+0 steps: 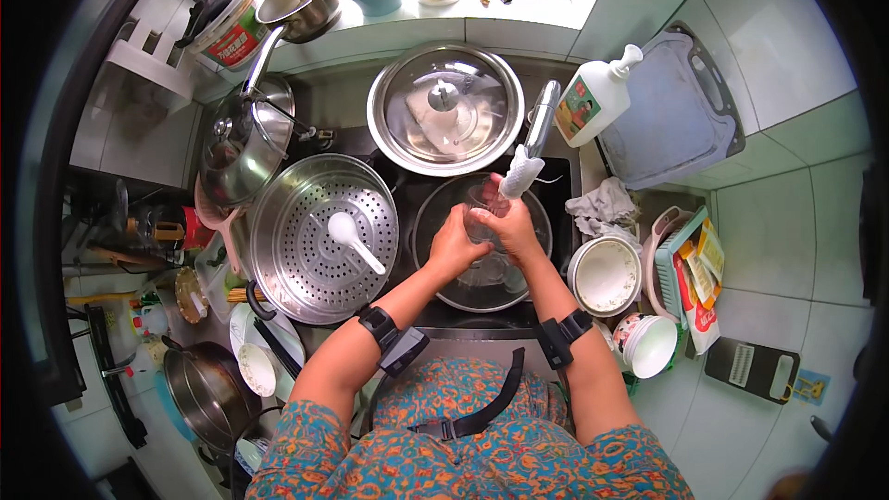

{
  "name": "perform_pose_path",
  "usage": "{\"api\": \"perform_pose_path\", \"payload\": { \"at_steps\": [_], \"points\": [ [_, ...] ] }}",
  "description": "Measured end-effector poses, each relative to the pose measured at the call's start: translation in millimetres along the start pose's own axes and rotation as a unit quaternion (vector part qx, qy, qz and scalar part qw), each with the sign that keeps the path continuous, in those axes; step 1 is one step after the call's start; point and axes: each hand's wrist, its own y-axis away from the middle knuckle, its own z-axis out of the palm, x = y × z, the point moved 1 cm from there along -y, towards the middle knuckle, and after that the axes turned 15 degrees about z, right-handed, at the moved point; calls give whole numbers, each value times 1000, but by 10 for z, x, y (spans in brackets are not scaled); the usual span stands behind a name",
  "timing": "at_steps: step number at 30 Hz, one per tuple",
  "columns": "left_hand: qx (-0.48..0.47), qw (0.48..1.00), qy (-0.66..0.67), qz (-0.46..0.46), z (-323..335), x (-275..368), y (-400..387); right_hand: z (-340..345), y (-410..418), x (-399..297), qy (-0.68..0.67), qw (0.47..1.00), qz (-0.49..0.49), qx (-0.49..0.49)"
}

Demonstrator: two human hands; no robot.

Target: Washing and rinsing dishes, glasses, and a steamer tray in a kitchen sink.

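Observation:
Both of my hands are around a clear, see-through cup or bowl (479,222) under the cloth-wrapped spout of a chrome faucet (542,118). My left hand (455,239) is at its left side, and my right hand (512,226) grips it from the right. Below them sits a round basin (425,278) in the dark sink, with a clear item and water partly seen in it. To the left, a steel steamer tray (298,278) with holes carries a white spoon (358,243). A steel pot with a glass lid (444,107) stands behind my hands.
At right are a white pump bottle (590,104), a cutting board (667,111), a grey rag (604,208), stacked bowls (604,274) and a basket of packets (670,278). A lidded pan (243,146) leans at left, below a long-handled saucepan (298,7). A dark pot (208,389) stands lower left.

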Motion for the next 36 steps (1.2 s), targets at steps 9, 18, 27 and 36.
{"api": "perform_pose_path", "payload": {
  "at_steps": [9,18,27,36],
  "points": [
    [125,987,0,103,122,-137,-100,19,77,178,-66,992,-103,-22],
    [107,976,-27,190,-103,193,298,-104,129,144,150,972,-98,149],
    [115,935,-324,88,-1113,-416,904,-55,231,107,188,961,-135,153],
    [-84,876,-469,78,-1290,-988,1062,249,644,27,374,907,-158,111]
  ]
}}
